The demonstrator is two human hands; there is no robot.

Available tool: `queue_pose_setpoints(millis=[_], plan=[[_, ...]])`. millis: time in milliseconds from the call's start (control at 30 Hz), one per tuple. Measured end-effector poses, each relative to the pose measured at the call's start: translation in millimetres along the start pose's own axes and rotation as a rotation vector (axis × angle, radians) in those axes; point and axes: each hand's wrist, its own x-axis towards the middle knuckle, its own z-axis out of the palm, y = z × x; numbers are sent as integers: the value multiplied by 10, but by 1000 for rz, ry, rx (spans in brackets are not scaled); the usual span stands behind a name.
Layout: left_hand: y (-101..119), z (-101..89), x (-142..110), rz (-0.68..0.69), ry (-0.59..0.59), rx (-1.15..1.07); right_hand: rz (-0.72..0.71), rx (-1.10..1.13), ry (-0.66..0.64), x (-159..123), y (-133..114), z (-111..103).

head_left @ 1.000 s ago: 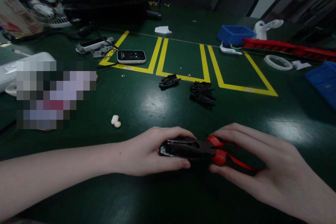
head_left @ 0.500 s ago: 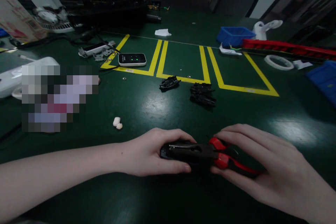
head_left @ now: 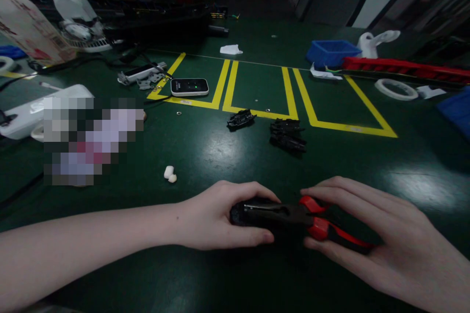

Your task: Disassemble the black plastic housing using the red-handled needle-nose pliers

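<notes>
My left hand (head_left: 220, 215) is closed around a dark black piece (head_left: 238, 212), its thumb on the near side and fingers on the far side. Red-and-black-handled pliers (head_left: 318, 229) are gripped in my right hand (head_left: 389, 234), their dark head pointing left at the black piece. In the dim light I cannot tell where the jaws end and the piece begins. Beyond the hands lie loose black plastic parts, one (head_left: 241, 119) on its own and others close together (head_left: 287, 135). Two small whitish bits (head_left: 170, 174) rest beyond my left wrist.
Yellow tape outlines (head_left: 262, 113) mark the green table. A black-faced device with a green light (head_left: 190, 87) lies at the left outline. Farther right are a blue bin (head_left: 332, 53), a red strip (head_left: 400, 68) and a tape roll (head_left: 396, 89). A white power strip (head_left: 73, 95) is at left.
The whole view has shifted slightly, so everything appears a little farther right and lower. Both hands keep their holds on the black piece and the pliers.
</notes>
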Motion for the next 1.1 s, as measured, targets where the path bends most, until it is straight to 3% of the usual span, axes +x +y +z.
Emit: queue_pose_setpoints(millis=[433, 667, 833, 1100], plan=[[-14, -11, 16, -38, 1, -65, 108, 98, -92, 52, -65, 51], [5, 23, -1, -10, 90, -36, 193, 167, -157, 51, -93, 71], [1, 19, -3, -15, 117, -5, 167, 79, -103, 13, -59, 76], [-7, -24, -12, -10, 39, -20, 57, -20, 19, -11, 19, 102]])
